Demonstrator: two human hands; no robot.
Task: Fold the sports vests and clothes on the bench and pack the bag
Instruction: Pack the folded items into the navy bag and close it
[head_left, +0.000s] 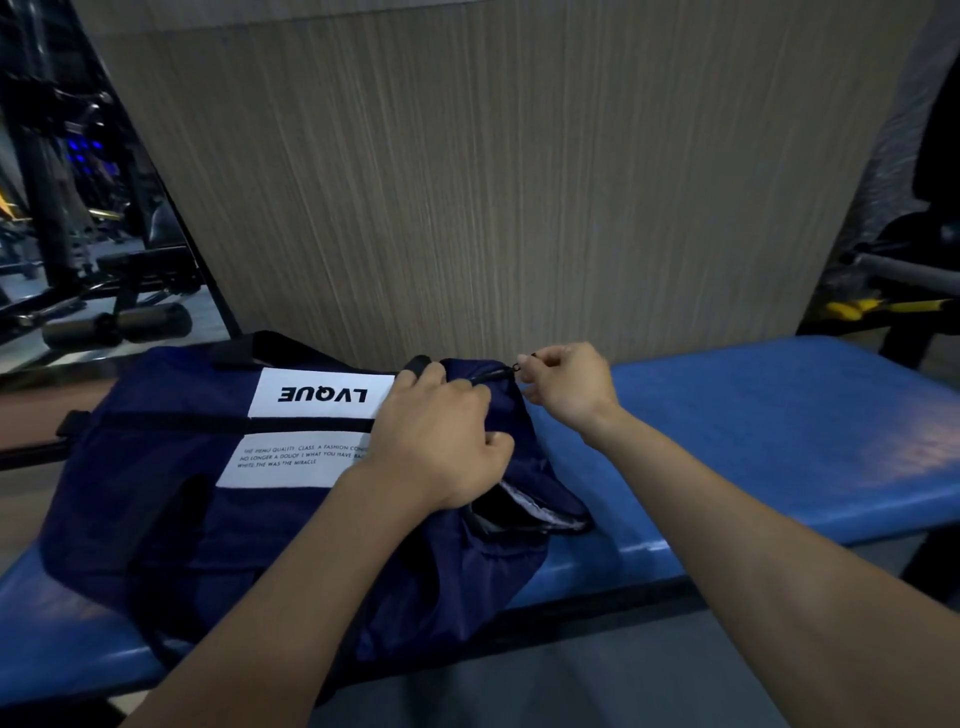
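Observation:
A navy duffel bag (171, 499) with a white "LVQUE" label lies on the blue padded bench (769, 431), towards its left half. My left hand (441, 441) grips the bag's fabric near its right end, fingers curled into the cloth. My right hand (569, 384) pinches the small black zipper pull (517, 367) at the bag's far right corner. A dark opening with a pale lining edge (524, 506) shows just below my left hand. No loose vests or clothes are in sight; the bag's inside is hidden.
A wood-grain wall panel (493, 182) stands right behind the bench. Gym machines and a padded roller (117, 325) sit at the far left, a yellow-and-black frame (878, 306) at the far right. Grey floor lies below the bench's front edge.

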